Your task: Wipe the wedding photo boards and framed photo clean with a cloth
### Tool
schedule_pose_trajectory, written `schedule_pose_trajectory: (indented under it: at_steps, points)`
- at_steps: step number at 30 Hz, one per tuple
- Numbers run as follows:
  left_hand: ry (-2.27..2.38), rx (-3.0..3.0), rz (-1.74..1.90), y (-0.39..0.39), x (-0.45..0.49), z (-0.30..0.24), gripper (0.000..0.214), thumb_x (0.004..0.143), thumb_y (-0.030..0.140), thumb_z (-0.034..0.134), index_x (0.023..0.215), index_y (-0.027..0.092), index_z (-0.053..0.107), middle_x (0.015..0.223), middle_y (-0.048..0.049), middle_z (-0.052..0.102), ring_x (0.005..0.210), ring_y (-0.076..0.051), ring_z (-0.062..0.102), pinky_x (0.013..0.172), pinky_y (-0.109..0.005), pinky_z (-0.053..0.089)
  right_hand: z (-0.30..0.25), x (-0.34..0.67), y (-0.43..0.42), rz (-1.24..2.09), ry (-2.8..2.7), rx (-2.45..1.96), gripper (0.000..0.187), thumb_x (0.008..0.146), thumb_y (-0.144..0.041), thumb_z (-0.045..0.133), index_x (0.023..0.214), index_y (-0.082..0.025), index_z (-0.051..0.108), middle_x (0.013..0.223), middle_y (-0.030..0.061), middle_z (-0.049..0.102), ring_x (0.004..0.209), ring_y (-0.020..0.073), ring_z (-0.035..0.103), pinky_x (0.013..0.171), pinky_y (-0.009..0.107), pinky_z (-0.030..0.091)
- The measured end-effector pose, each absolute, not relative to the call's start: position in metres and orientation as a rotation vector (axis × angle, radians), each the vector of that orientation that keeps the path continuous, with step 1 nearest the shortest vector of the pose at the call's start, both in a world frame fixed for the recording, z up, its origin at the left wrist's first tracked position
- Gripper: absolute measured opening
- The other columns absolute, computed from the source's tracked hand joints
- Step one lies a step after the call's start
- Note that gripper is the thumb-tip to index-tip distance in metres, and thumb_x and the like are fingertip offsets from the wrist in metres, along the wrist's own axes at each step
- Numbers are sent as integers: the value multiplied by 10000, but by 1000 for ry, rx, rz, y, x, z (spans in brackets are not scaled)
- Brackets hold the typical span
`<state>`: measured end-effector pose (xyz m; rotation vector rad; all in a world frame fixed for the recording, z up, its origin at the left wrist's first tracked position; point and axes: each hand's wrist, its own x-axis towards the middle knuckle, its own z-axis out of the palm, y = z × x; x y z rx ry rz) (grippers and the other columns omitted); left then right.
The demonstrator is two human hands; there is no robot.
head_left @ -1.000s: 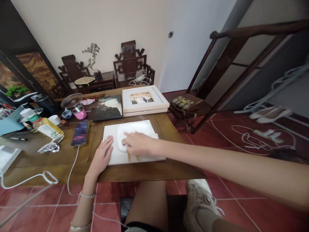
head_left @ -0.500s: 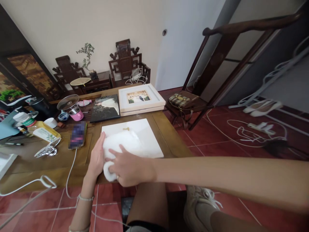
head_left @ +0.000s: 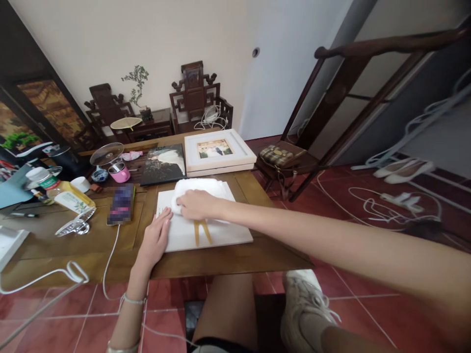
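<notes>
A white board [head_left: 230,234] with a yellow, two-legged figure on it lies flat near the table's front edge. My right hand [head_left: 196,203] is closed on a bunched white cloth [head_left: 200,185] and presses it onto the far part of the board. The cloth covers the upper part of the figure. At the board's left edge rests my left hand [head_left: 157,234], its fingers stretched out and touching the board.
Behind the board are a dark photo panel [head_left: 162,169] and a white picture frame [head_left: 241,149]. To the left lie a phone [head_left: 121,203] with a cable, a clear claw clip [head_left: 77,224], a yellow bottle [head_left: 69,193] and a pink cup [head_left: 119,172]. A chair [head_left: 336,83] stands right.
My right hand has moved the cloth away from me to the board's far side, uncovering the figure's two legs. My left hand now lies flatter on the board's left edge.
</notes>
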<state>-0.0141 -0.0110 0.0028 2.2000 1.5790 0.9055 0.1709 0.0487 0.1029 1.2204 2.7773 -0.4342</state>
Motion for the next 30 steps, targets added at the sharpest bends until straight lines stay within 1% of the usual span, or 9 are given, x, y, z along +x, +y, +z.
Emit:
schedule_pose_trajectory:
  at_steps: [3, 6, 13, 16, 18, 21, 23, 27, 30]
  points:
    - [1575, 2192, 909, -12, -14, 6, 449, 976, 384, 333, 1200, 146, 640, 1357, -113, 556, 1302, -225, 482, 1140, -432, 305, 105, 149, 71, -432, 2777, 1214, 279, 945, -243, 443, 1145, -135, 605, 1139, 148, 623, 998, 283, 621, 786, 436, 518]
    - [1574, 2188, 915, -12, -14, 8, 433, 970, 392, 353, 1174, 161, 656, 1326, -108, 589, 1275, -234, 512, 1128, -430, 325, 107, 129, 78, -436, 2827, 1135, 328, 922, -336, 561, 1198, -160, 559, 1198, 92, 583, 1009, 222, 602, 840, 432, 521]
    - [1572, 2204, 902, -13, -15, 9, 433, 969, 384, 360, 1215, 149, 628, 1361, -116, 555, 1300, -226, 484, 1136, -435, 314, 103, 146, 86, -436, 2862, 1061, 342, 913, -353, 576, 1197, -163, 561, 1202, 78, 579, 1010, 225, 600, 842, 429, 522]
    - [1558, 2205, 913, -13, -15, 7, 415, 967, 370, 366, 1204, 162, 635, 1356, -108, 560, 1306, -218, 476, 1139, -439, 311, 101, 183, 91, -420, 2841, 1111, 234, 943, -257, 492, 1098, -131, 612, 1134, 104, 625, 1024, 240, 599, 871, 407, 491]
    - [1561, 2204, 923, -12, -15, 6, 405, 966, 364, 371, 1204, 170, 634, 1346, -103, 570, 1303, -217, 479, 1138, -445, 315, 98, 211, 91, -414, 2819, 1164, 257, 921, -141, 400, 1020, -109, 634, 1067, 137, 659, 1035, 265, 602, 874, 382, 461]
    - [1567, 2208, 931, -12, -15, 4, 407, 965, 361, 374, 1207, 159, 631, 1339, -110, 575, 1302, -220, 481, 1136, -452, 318, 88, 247, 80, -410, 2791, 1229, 301, 849, -72, 364, 996, -107, 624, 1070, 164, 663, 1052, 297, 605, 861, 390, 441]
    - [1567, 2211, 935, -12, -16, 3, 408, 965, 358, 374, 1205, 152, 632, 1338, -112, 576, 1301, -220, 482, 1137, -450, 318, 81, 262, 62, -409, 2784, 1235, 293, 823, -61, 373, 961, -116, 625, 1134, 183, 643, 1169, 326, 545, 902, 424, 419]
    - [1569, 2208, 946, -12, -15, 2, 409, 964, 358, 377, 1202, 144, 632, 1333, -119, 579, 1298, -220, 486, 1140, -448, 314, 79, 272, 11, -562, 2796, 1086, 275, 793, -30, 395, 865, -156, 628, 1166, 174, 643, 1419, 311, 235, 1040, 525, 300]
    - [1571, 2210, 947, -11, -15, 2, 399, 964, 358, 377, 1198, 161, 634, 1331, -108, 584, 1296, -220, 488, 1137, -455, 319, 92, 274, -22, -761, 2736, 981, 301, 757, 0, 412, 859, -170, 638, 1102, 156, 677, 1421, 278, 240, 1065, 518, 278]
